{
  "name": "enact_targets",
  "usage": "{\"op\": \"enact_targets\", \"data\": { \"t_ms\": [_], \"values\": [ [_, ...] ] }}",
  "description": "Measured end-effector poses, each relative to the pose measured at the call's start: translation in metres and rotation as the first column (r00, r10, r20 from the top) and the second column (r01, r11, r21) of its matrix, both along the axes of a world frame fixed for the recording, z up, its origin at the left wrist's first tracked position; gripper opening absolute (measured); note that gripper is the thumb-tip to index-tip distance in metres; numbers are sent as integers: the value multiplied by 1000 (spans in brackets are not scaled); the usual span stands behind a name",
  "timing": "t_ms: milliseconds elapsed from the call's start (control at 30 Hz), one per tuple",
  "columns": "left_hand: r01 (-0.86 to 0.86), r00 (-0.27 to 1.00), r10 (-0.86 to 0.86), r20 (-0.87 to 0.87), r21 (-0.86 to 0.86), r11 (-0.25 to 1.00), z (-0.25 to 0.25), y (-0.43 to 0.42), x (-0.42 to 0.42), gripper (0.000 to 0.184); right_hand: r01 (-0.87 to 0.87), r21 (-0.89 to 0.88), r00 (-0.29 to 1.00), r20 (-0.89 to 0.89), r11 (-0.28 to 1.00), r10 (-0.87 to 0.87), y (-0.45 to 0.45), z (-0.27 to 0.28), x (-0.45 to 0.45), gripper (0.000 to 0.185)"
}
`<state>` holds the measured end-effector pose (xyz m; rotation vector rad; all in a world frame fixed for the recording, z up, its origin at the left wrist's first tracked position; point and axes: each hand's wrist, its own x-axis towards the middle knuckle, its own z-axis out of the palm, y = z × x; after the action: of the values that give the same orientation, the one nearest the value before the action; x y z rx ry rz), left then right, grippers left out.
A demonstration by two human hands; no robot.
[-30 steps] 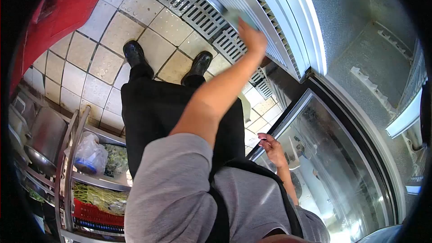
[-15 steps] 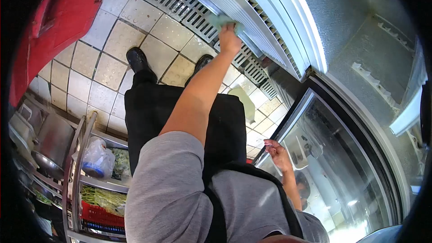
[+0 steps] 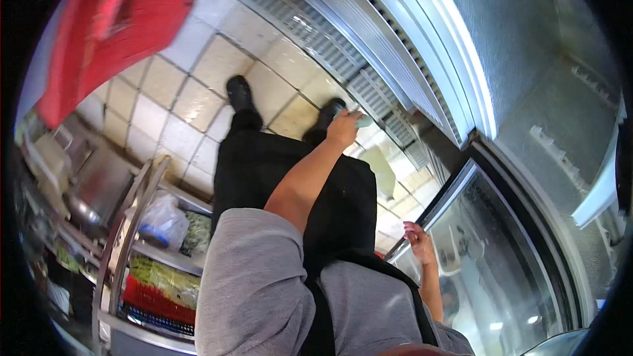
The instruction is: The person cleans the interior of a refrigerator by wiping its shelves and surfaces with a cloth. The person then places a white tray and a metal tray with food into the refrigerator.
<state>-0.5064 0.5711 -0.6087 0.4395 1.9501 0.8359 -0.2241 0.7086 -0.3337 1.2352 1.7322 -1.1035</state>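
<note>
My left hand (image 3: 343, 128) is closed around a small pale green cloth (image 3: 364, 120), part of which sticks out past the fingers. The hand is above the floor, close to my right shoe (image 3: 328, 113), below the ribbed metal panel (image 3: 389, 46). Lower right, my right hand (image 3: 420, 242) has loosely bent fingers and nothing visible in it. It hangs near the edge of an open glass door (image 3: 508, 244); whether it touches the door I cannot tell.
Tiled floor (image 3: 161, 82) lies under my feet, with a slotted grate (image 3: 310, 26) along the panel. A flat pale green piece (image 3: 379, 170) is on the tiles. A red surface (image 3: 132, 33) stands upper left. A metal rack (image 3: 142, 207) holds a plastic bag (image 3: 165, 219) and green vegetables (image 3: 165, 280).
My left hand has drawn back from the panel's lower edge toward me, still with the cloth. The whole view has shifted slightly. My right hand stays near the glass door.
</note>
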Motion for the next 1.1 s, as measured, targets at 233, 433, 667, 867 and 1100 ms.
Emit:
{"op": "enact_targets", "data": {
  "t_ms": [233, 433, 667, 867, 1100],
  "values": [
    [-25, 997, 55, 59, -414, 910, 91, -195, -125, 64, -376, 97, 927, 45, 922, 373, -25, 49, -89, 27],
    [-140, 974, 178, 138, -249, 958, 199, -314, -223, 51, -501, 402, 762, -215, 766, 611, -61, 100, -210, 27],
    [-77, 829, -81, -554, -255, 964, 371, -344, -286, 36, -471, 516, 572, -438, 715, 693, -142, 153, -358, 24],
    [275, 700, -163, -696, 52, 960, 442, -323, -311, 27, -361, 580, 260, -689, 730, 676, -256, 231, -495, 36],
    [-356, 541, 668, -510, 581, 732, 446, -350, -372, 29, -507, 167, 569, -672, 846, 474, -246, 188, -536, 28]
  ]
}}
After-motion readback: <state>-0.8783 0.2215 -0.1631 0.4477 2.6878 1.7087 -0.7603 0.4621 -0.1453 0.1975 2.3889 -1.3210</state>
